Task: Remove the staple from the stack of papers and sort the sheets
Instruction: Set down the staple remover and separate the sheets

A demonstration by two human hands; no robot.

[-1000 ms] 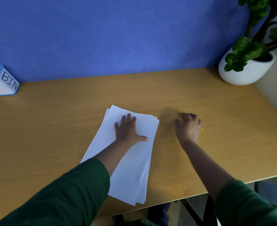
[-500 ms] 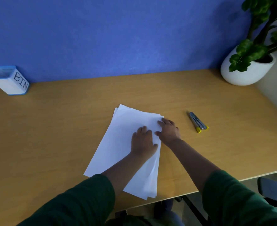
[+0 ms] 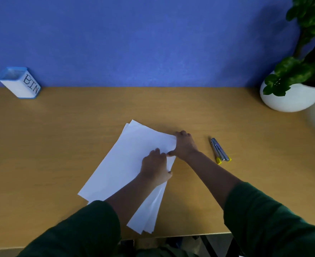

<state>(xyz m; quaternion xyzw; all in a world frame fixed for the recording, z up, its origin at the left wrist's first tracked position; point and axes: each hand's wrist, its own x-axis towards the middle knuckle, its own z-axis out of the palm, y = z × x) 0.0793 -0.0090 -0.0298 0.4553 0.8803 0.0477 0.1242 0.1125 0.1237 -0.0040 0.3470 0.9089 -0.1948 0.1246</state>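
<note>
A stack of white paper sheets (image 3: 127, 164) lies slightly fanned in the middle of the wooden desk (image 3: 60, 145). My left hand (image 3: 155, 166) rests on the stack near its right edge, fingers curled. My right hand (image 3: 185, 145) grips the stack's upper right corner, thumb on top of the sheets and fingers over the edge. A silver staple remover with yellow tips (image 3: 220, 151) lies on the desk to the right of my right hand, untouched. The staple itself cannot be seen.
A small white box with blue trim labelled BIN (image 3: 20, 83) stands at the back left against the blue wall. A potted plant in a white pot (image 3: 293, 95) sits at the back right. The desk's front edge runs just below the stack.
My right hand let go of the staple remover, left it on the desk and moved left to the stack's upper right corner. My left hand slid toward the right edge of the sheets.
</note>
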